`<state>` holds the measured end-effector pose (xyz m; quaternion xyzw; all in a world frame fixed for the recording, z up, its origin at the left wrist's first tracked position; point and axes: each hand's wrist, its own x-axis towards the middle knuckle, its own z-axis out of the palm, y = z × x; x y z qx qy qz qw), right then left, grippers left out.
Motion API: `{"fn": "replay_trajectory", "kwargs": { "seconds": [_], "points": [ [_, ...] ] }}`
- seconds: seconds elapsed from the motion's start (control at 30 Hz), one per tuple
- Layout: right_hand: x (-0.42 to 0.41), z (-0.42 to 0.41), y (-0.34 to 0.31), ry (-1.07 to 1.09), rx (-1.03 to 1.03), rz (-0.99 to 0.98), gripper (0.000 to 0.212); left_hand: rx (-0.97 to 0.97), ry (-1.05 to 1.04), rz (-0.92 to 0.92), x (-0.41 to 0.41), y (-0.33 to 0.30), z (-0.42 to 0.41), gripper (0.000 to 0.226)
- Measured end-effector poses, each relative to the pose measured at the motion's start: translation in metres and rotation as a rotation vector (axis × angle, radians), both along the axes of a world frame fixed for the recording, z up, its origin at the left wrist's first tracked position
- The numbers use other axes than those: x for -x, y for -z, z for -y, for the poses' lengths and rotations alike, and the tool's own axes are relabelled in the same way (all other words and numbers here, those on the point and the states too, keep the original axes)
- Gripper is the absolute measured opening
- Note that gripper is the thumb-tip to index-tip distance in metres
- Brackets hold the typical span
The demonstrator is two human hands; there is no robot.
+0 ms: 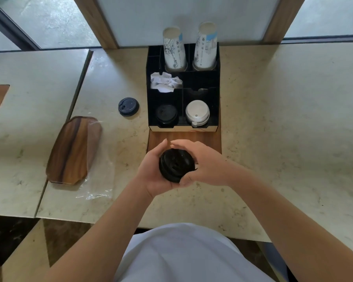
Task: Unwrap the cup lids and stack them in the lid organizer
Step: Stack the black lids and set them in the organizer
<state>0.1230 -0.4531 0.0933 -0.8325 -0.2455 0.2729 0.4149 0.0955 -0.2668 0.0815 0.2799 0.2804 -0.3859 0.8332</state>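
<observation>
So I'm watching this from the head view and it's looking like we're somewhere in the middle of the job. The lid organizer is sitting at the far edge of the counter, and its near-left compartment is already holding a few black lids, with white lids stacked in the near-right one. Clear plastic wrap is lying by the counter's near-left edge, partly under a wooden tray, so I'm guessing the unwrapping is done for this batch at least. What's left, as far as I can tell: the stack of black lids being held over the near middle of the counter, just in front of the organizer, plus one loose dark lid sitting on the counter just left of the organizer. The left hand is cupping the stack from below and the side, fingers curled around it. The right hand is wrapping it from the other side, thumb and fingers curved over the rim. Both are gripping, neither is relaxed. I'm not seeing any wrap on the held stack, though it could be too clear to show.
</observation>
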Motion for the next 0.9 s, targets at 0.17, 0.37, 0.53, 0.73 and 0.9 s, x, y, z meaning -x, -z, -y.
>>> {"fn": "replay_trajectory", "kwargs": {
  "seconds": [0.17,0.37,0.53,0.73,0.9],
  "points": [
    [-0.006,-0.040,-0.001,0.039,0.015,-0.097,0.095,-0.015,-0.080,-0.148,-0.004,-0.007,-0.030,0.050],
    [-0.022,-0.081,-0.010,0.006,0.097,-0.210,0.090,0.103,-0.104,-0.247,-0.012,-0.007,-0.070,0.059],
    [-0.039,-0.116,-0.011,-0.062,0.144,-0.278,0.089,0.185,-0.030,-0.295,-0.024,0.005,-0.111,0.074],
    [-0.066,-0.154,-0.005,-0.163,0.241,-0.351,0.093,0.395,0.078,-0.361,-0.043,0.023,-0.162,0.083],
    [-0.082,-0.189,-0.002,-0.242,0.298,-0.297,0.080,0.473,0.138,-0.365,-0.055,0.043,-0.191,0.090]
  ]
}}
